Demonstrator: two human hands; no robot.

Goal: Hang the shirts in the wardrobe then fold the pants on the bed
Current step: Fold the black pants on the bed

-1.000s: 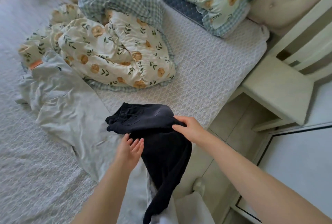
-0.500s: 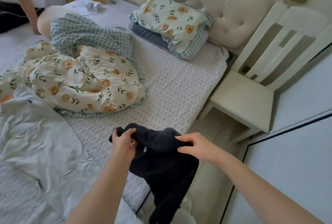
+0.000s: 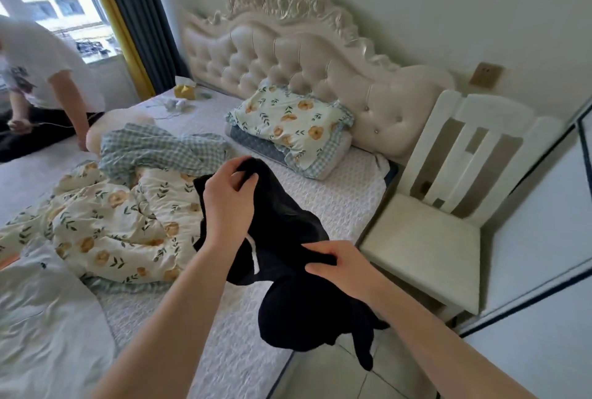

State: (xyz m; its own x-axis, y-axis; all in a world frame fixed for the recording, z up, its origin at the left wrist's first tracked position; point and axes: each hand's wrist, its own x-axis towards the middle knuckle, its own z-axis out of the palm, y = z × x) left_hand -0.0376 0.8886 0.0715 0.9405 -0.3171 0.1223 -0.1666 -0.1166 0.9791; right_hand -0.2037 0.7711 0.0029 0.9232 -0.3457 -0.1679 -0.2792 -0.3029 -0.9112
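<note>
The left hand point(image 3: 229, 203) is raised over the bed point(image 3: 336, 200), forearm reaching up from the lower edge, back of the hand toward the camera. Its fingers point(image 3: 248, 179) are curled and grip the top edge of the pants point(image 3: 282, 216). The right hand point(image 3: 342, 265) sits lower and nearer, its arm coming in from the lower right. Its fingers are pressed together and pinch a fold of the same cloth.

The pants are black and bunched, stretched on a slant between the two hands and held in the air above the bed's near edge. A white cord point(image 3: 254, 254) shows at the waist. The loose part hangs below the right hand, over the gap between bed and chair point(image 3: 426, 238), with one end dangling toward the floor tiles.

On the bed lie a crumpled floral quilt point(image 3: 128, 222), a floral pillow point(image 3: 288, 123) against the tufted headboard point(image 3: 304, 55), and a pale grey garment point(image 3: 48, 318) at the lower left. Another person point(image 3: 41, 78) sits at the far left by the window.
</note>
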